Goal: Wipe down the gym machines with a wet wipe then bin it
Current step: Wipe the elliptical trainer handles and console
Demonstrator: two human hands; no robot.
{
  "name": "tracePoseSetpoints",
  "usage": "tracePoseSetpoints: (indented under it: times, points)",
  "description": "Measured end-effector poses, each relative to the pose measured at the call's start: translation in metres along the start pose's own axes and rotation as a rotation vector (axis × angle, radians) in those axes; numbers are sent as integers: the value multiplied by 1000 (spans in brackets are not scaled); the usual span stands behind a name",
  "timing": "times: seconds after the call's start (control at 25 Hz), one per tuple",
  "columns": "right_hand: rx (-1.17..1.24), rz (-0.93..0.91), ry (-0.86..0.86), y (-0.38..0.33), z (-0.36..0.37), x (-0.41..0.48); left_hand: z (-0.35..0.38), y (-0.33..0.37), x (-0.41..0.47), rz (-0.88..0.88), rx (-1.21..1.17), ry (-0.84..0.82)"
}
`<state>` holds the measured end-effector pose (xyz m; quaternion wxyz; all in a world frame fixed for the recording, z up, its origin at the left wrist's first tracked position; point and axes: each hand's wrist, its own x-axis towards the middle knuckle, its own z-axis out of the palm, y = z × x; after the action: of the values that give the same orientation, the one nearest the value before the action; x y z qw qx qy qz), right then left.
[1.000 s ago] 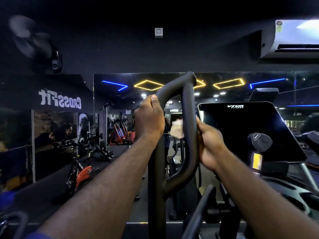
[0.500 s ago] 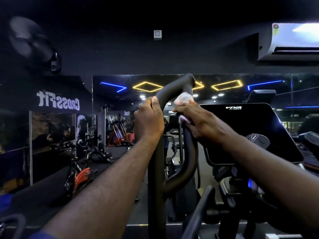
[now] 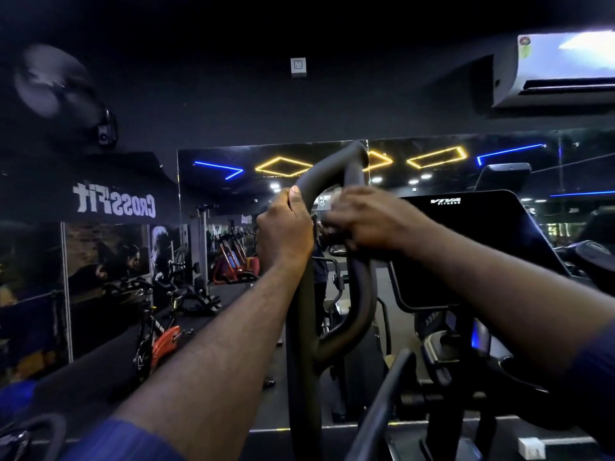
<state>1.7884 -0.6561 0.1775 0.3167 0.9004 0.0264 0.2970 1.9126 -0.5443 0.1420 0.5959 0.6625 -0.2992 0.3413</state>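
Observation:
A black looped handlebar [image 3: 361, 294] of a gym machine rises in the middle of the head view. My left hand [image 3: 283, 232] grips its left tube just below the top bend. My right hand [image 3: 364, 219] is wrapped around the right tube near the top and is blurred. A pale wet wipe [image 3: 335, 195] shows only as a small patch above the right fingers, pressed against the tube. The rest of the wipe is hidden under my hand.
The machine's dark console screen [image 3: 472, 247] stands right of the handlebar. A wall mirror [image 3: 233, 227] ahead reflects exercise bikes and ceiling lights. A red and black bike [image 3: 159, 337] stands at the left. An air conditioner [image 3: 562, 68] hangs at the upper right.
My right hand with the wipe went from the middle of the right tube up to near its top, then slid slightly down. My left hand kept its grip.

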Motion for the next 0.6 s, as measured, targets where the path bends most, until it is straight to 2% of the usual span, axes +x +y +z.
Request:
tracePoseSetpoints:
  times: [0.08, 0.16, 0.24, 0.32, 0.44, 0.48, 0.56, 0.6]
  points:
    - [77, 91, 178, 8, 11, -4, 0, 0, 0, -1, 12, 0]
    - [220, 148, 357, -17, 51, -28, 0, -1, -3, 26, 47, -46]
    - [452, 264, 520, -69, 92, -60, 2, -4, -4, 27, 73, -112]
    - [650, 406, 604, -135, 118, -87, 0, -5, -4, 4, 92, -144]
    - [851, 444, 732, -215, 128, -106, -2, -5, -12, -23, 76, -183]
    - [1052, 483, 804, -233, 123, -106, -3, -6, -17, -32, 64, -189]
    - [1517, 779, 978, -235, 103, -97, -4, -11, -26, -59, 57, -177]
    - [1530, 950, 1103, -220, 94, -91, -4, -14, -27, -69, 64, -167]
